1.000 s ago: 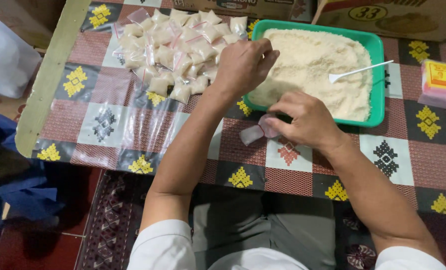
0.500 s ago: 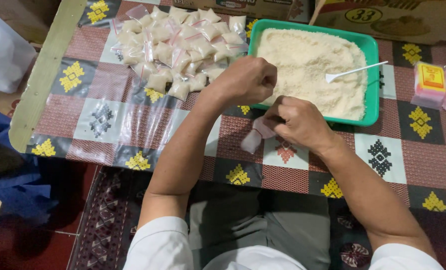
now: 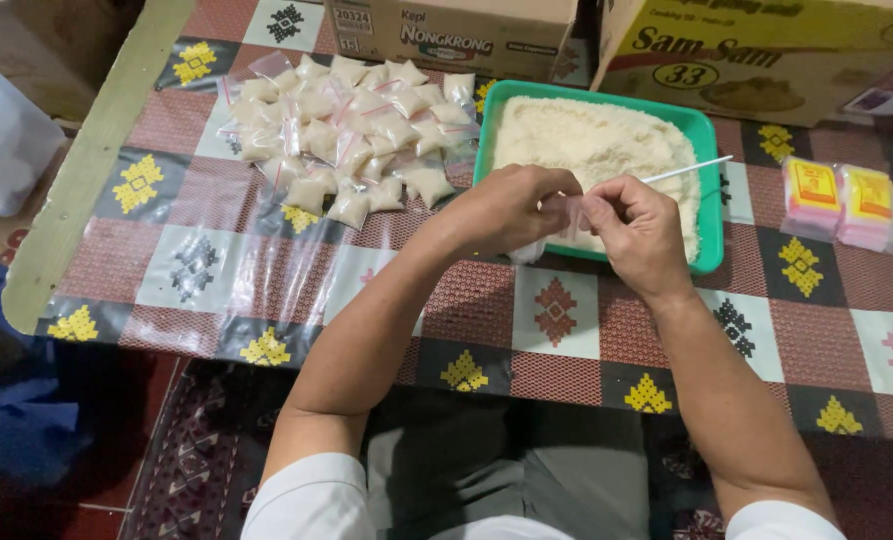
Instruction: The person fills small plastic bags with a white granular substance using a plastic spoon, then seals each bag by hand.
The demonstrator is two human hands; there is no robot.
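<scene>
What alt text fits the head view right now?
Left hand and right hand pinch a small clear plastic bag over a green plastic tray of pale crumbs, beside a pile of filled little bags on a patterned tablecloth.

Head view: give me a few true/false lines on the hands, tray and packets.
1. Both hands, left hand and right hand, pinch one small clear bag. True.
2. The green tray is empty. False: it holds pale powder.
3. The filled packets lie left of the tray. True.
4. The white stick lies on the tablecloth. False: it rests in the tray.
5. The pink packs sit inside the tray. False: they lie to its right.
</scene>
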